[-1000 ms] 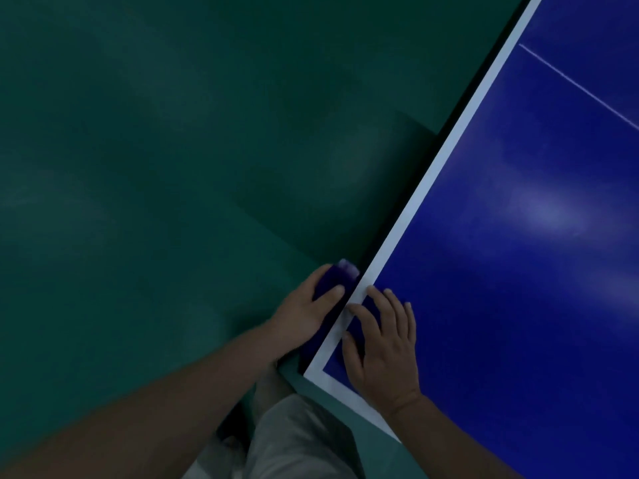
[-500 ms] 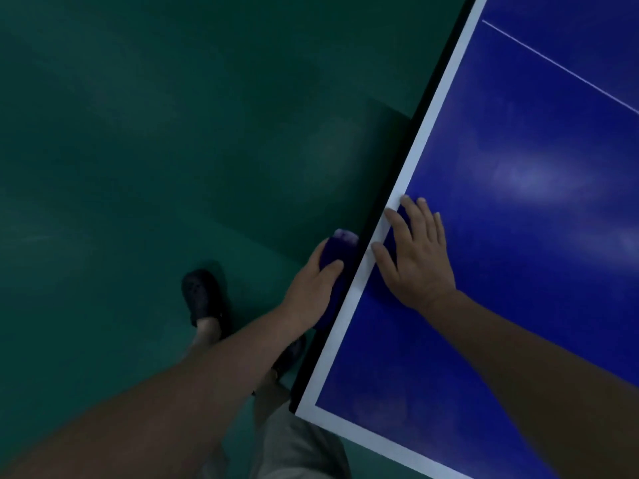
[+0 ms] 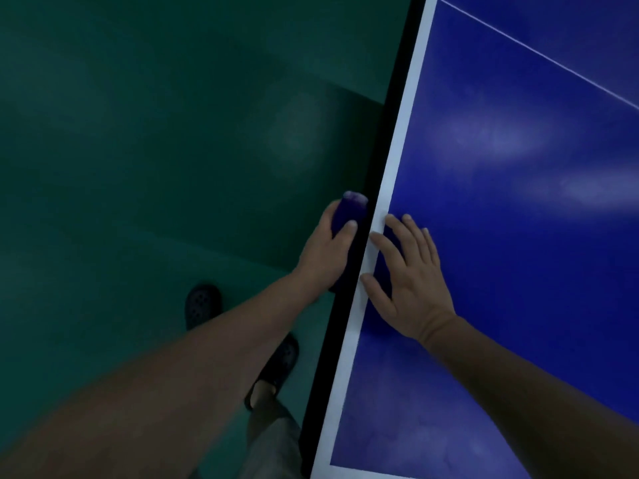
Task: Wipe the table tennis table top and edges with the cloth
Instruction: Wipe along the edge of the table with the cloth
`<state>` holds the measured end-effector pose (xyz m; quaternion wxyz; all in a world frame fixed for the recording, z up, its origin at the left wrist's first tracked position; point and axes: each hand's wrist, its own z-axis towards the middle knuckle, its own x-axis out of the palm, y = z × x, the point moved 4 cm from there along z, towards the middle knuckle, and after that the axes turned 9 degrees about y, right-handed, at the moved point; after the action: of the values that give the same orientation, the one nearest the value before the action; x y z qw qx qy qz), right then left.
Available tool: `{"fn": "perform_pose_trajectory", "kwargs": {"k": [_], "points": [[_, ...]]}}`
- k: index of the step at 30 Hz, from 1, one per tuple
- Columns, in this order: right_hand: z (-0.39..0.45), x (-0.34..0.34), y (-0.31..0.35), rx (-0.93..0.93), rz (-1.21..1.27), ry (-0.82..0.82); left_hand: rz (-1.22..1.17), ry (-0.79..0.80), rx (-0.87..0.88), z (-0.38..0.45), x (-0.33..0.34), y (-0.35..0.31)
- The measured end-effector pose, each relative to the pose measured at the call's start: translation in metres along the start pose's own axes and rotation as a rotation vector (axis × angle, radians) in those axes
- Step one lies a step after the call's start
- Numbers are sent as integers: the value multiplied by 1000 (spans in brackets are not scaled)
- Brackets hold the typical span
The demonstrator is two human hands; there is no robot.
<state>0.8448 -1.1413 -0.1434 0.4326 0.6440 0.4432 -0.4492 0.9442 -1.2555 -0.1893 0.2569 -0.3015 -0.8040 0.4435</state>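
The left hand (image 3: 326, 248) held the dark blue cloth (image 3: 347, 219) against the black side edge of the table tennis table (image 3: 518, 236); its fingers were curled round the cloth and the thumb lay across the top of it, so the cloth was clamped between hand and edge; a paler, worn tip of the cloth stuck out beyond the fingers. The cloth was outside the table, just beside the white border line (image 3: 397, 174), and it touched the black edge, not the blue top.

The right hand (image 3: 411, 278) lay flat on the table top, palm down; its fingers were straight and a little apart, and the thumb and the index finger reached over the white border line; it held nothing.

Compared with one second ago, both hands had gone forward along the long side of the table, away from the near corner; at that time the right hand was close to the corner, and now a long piece of blue surface and border lay between the hand and the corner. The hold of the left hand on the cloth looked the same as before; the right hand was flat as before. The thin white centre line (image 3: 539, 53) crossed the upper right part of the table.

On the green floor (image 3: 138, 167) two dark perforated shoes (image 3: 202, 304) were now in view under the left forearm; one second ago no shoe was seen.
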Motion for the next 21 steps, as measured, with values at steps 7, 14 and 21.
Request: {"fn": "perform_pose_trajectory", "kwargs": {"k": [7,14,21], "points": [[2,-3,0,3,-10,32,-98,75,102,-31,4,-2],[73,-39,-39,-3,102,-61,59,53,94,77,-9,-33],[173,-54,-88,160,80,-20,-7,172,140,52,-7,-21]]}}
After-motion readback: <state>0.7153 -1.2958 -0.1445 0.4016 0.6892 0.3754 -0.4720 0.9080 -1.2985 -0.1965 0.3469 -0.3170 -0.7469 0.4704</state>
